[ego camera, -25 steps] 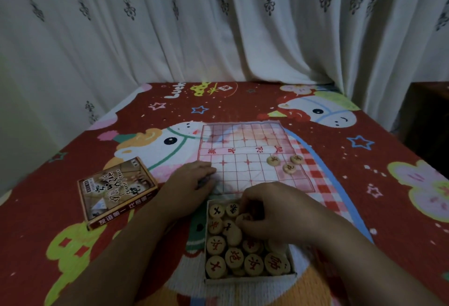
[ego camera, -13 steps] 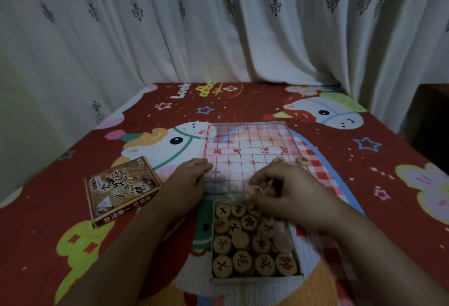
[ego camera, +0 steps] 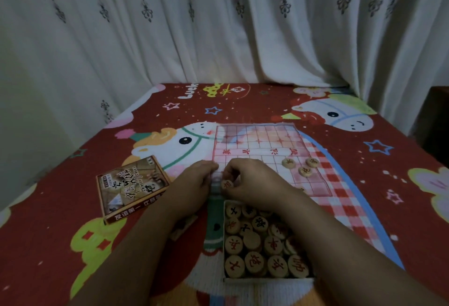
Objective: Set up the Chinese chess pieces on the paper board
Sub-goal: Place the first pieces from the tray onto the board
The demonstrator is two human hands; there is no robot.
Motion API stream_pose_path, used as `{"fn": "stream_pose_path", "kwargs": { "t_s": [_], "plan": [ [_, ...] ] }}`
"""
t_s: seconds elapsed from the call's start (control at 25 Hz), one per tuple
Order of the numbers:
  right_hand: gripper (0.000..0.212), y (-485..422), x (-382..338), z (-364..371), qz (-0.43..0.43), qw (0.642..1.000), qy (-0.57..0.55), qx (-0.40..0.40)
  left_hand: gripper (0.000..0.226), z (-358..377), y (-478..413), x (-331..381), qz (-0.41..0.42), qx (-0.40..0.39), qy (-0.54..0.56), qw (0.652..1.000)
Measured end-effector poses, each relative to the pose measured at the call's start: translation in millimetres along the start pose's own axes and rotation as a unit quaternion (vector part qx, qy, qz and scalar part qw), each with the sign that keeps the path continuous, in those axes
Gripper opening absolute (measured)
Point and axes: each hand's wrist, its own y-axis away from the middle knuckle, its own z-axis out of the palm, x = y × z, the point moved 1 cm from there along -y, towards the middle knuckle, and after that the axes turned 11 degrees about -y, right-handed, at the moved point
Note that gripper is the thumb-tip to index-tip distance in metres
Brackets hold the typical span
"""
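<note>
The paper board (ego camera: 257,144) lies on the red patterned cloth, pink grid lines facing up. Three wooden pieces (ego camera: 300,166) sit near its right side. My right hand (ego camera: 252,184) pinches one round wooden piece with a red character (ego camera: 227,184) at the board's near left corner. My left hand (ego camera: 194,180) rests flat beside it, fingertips pressing the board's near left edge. A tray of pieces (ego camera: 266,245), holding several round pieces with red and black characters, sits just below my right wrist.
The box lid (ego camera: 132,188) with a printed picture lies left of my left arm. White curtains (ego camera: 218,26) hang behind the table. A dark piece of furniture (ego camera: 437,121) stands off the right edge. Bare cloth spreads right of the board.
My right hand lifted a piece out of the tray and carried it forward and left to the board's near left corner. My left hand stayed on the board's edge.
</note>
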Motion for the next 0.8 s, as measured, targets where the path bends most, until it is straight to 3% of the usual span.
{"fn": "stream_pose_path", "kwargs": {
  "t_s": [0.36, 0.6, 0.8],
  "plan": [
    [0.018, -6, 1, 5, 0.023, 0.999, 0.009, -0.036, 0.043, 0, 0, 0, 0.004, -0.006, -0.013, 1.0],
    [0.009, 2, 7, -12, 0.016, 1.0, -0.015, 0.022, 0.042, -2, 0, 3, 0.0, 0.001, -0.018, 1.0],
    [0.008, 3, 17, -11, 0.044, 0.999, 0.007, -0.007, 0.043, -1, 0, 2, -0.004, 0.003, -0.028, 1.0]
  ]
}}
